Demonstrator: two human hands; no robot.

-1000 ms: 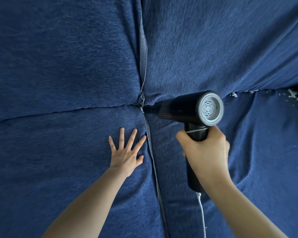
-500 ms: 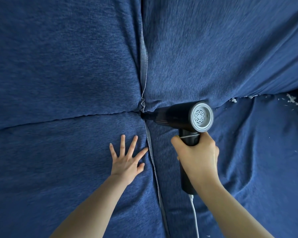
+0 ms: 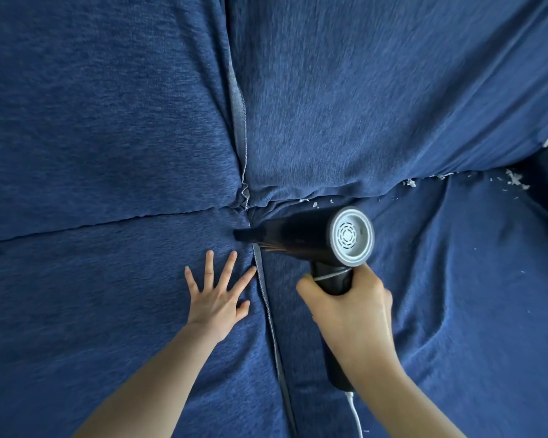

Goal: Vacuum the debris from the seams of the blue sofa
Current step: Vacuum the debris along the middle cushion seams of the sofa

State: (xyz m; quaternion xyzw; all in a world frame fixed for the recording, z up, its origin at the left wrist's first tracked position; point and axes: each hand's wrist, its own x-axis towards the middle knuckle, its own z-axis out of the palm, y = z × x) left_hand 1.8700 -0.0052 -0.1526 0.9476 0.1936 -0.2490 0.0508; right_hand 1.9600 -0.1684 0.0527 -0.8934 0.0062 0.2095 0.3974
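The right hand (image 3: 350, 306) grasps the handle of the handheld vacuum (image 3: 301, 235), fingers wrapped round it. The vacuum's long axis runs left to right, with the nozzle at the left end on the spot where the seams of the blue sofa (image 3: 108, 121) cross and the grey vented cap facing right and toward the camera. The left hand (image 3: 215, 300) lies flat with fingers spread, pressing the seat cushion just left of the near seam (image 3: 268, 308).

The remaining debris (image 3: 410, 183) lies to the right of the nozzle, as white flecks scattered along the crease under the back cushion and thicker toward the far right edge. The coming move therefore seems to be a sweep rightward along that crease, and the right hand is the nearer one. A white cord (image 3: 356, 417) trails from the handle base. No containers are visible.
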